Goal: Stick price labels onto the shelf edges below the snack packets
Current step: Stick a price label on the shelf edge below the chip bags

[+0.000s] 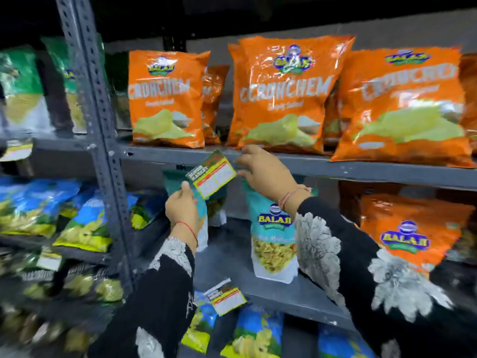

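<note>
A shop aisle: grey slotted-steel shelving [100, 120] stocked with rows of identical branded snack packets, orange ones [281, 94] above the right hand [265, 174], blue ones [38, 202] left of the left hand [182, 205], and a price label [227, 298] stuck on a shelf edge below.

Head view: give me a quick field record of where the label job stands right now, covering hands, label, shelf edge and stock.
left hand: holds price label by its lower corner
price label: tilted, just below the shelf edge, not flat against it
right hand: fingers at the shelf edge beside the label's upper corner
above edge: orange Crunchem packets
below edge: teal Balaji packet, upright
already placed: another label on the lower shelf edge
image quality: motion blur, label print unreadable
</note>
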Tool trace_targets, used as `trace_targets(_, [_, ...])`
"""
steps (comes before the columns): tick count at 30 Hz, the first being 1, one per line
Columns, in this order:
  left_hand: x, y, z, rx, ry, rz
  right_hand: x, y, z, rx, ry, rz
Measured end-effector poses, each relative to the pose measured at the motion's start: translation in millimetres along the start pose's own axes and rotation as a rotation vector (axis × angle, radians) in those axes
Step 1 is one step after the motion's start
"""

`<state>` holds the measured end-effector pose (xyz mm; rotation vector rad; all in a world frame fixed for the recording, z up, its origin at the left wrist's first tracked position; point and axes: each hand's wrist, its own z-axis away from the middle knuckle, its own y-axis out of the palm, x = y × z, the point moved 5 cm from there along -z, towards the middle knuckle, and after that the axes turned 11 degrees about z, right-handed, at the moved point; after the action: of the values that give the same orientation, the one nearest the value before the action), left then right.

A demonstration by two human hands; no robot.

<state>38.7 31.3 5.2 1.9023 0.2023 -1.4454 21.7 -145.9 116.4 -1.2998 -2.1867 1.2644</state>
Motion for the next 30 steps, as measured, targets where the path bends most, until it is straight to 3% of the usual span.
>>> trace_targets(5, [-4, 11, -22, -0.036, 0.024, 0.277, 22, 16, -44, -0.132, 0.121, -0.123])
trace_targets(8, [-10, 14, -30, -0.033, 0.148, 0.139, 27, 20, -50, -0.332, 0.216, -0.044])
trace_targets(11, [-31, 5, -32, -0.061, 0.408, -0.068, 29, 24, -41, -0.532, 0.332, -0.069])
trace_targets(15, [-58, 9, -37, 0.059, 0.542, -0.135, 27, 32, -20, -0.694, 0.470, -0.154])
trace_targets(25, [-67, 20, -43, 0.066, 0.614, -0.218, 25, 36, -27, -0.722, 0.536, -0.097])
trace_targets(30, [-76, 25, -49, 0.088, 0.617, -0.354, 25, 31, -35, -0.605, 0.529, -0.035])
